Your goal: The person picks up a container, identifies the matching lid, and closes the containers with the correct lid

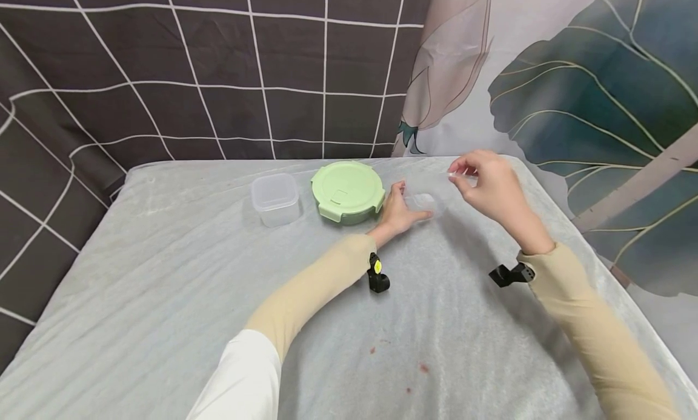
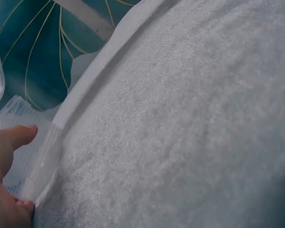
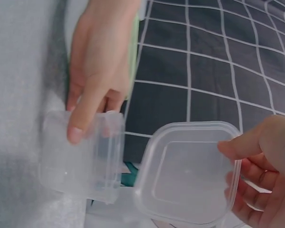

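Note:
My left hand (image 1: 399, 214) grips a small clear plastic container (image 3: 92, 164) low on the table, thumb on its near side and fingers behind. In the left wrist view, part of that container (image 2: 35, 161) shows beside the thumb. To the right and higher, my right hand (image 1: 493, 186) pinches a clear square lid (image 3: 185, 171) by one edge. The lid is apart from the container, tilted up, and nearly edge-on in the head view. A round container with a light green clip lid (image 1: 348, 186) stands just left of my left hand.
A second clear plastic container (image 1: 277, 205), lid on, stands left of the green-lidded one. The table (image 1: 191, 274) has a grey cloth with a few small reddish marks near the front. A dark checked curtain (image 1: 218, 56) and a leaf-patterned one (image 1: 589, 105) hang behind.

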`<state>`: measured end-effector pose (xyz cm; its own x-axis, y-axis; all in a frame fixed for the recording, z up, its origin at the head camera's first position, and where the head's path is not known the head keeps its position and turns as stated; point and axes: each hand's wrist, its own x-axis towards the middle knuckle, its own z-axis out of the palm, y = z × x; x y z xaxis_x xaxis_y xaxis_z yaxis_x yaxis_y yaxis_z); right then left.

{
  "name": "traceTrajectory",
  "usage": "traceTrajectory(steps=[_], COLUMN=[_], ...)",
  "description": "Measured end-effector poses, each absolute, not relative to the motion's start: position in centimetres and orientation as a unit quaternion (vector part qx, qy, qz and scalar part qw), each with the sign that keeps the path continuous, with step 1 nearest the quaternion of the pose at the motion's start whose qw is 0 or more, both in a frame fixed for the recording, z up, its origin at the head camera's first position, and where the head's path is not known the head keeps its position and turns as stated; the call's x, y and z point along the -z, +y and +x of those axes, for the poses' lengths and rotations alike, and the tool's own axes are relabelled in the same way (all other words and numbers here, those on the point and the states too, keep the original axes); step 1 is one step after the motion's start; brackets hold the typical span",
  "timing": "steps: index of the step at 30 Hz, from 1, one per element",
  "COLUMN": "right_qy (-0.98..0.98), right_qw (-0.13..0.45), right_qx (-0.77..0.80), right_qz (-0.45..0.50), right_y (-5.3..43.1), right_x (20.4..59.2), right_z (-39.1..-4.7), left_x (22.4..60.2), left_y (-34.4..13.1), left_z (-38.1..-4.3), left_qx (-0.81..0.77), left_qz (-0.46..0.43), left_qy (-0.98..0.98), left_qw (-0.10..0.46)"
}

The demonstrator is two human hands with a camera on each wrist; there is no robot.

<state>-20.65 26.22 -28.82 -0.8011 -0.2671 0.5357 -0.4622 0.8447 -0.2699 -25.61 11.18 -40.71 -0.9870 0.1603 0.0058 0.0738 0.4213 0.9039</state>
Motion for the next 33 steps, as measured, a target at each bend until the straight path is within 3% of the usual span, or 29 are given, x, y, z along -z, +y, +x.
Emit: traceTrajectory(steps=[22, 33], right_qy=[-0.855, -0.841], right_qw=[0.371, 0.381], right_qx=[-0.104, -0.106], right_qz=[0.347, 0.369], right_y=[25.5, 25.7], right_x=[35.0, 36.7], right_z=[-23.2, -22.6], left_x=[40.4, 40.4], left_y=[10.9, 10.7], left_z=[-25.5, -25.5], left_qx=[-0.516, -0.517], left_qz=[0.091, 0.102], left_qy=[0.85, 0.848], left_qw=[0.049, 0.058])
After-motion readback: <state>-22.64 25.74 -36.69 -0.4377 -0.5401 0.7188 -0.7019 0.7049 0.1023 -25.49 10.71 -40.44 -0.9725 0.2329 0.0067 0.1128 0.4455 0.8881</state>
